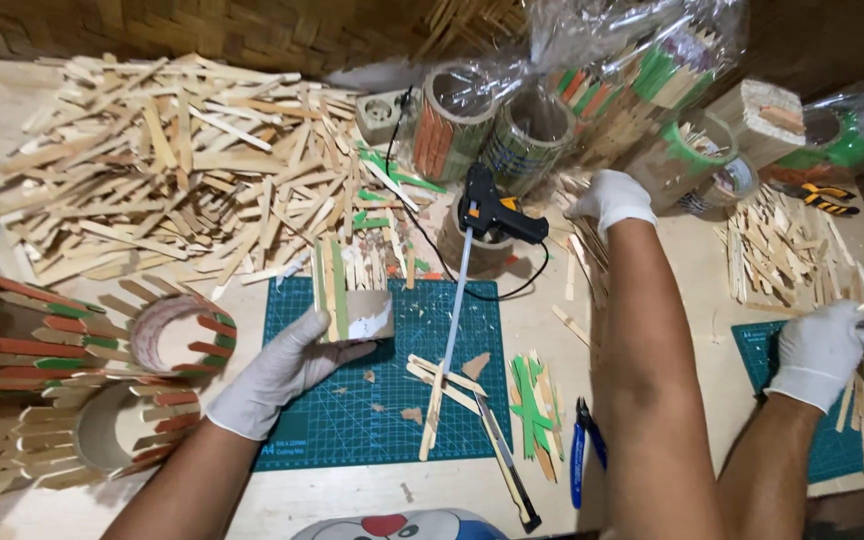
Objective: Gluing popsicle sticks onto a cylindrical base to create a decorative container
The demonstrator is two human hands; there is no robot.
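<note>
The left hand (277,372), gloved, low and left of centre, grips a cardboard tube (354,305) with sticks glued on, held over the green mat (382,400). The right hand (610,197), upper centre-right, reaches into loose sticks (584,250); its grip cannot be told. A glue gun (492,215) sits just left of it. At the right edge, another person's gloved hand (817,352) holds a stick.

Bright, even light falls from above, and shadows under the white-gloved left hand (277,370) and the cardboard tube clad in wooden sticks (354,300) it grips are short and soft. Beyond the grip, clear plastic wrapping (642,35) shows white glare. The woven wall at the top is dim. Edges bow with wide-angle distortion; the far-right gloved hand (820,352) is slightly blurred.
</note>
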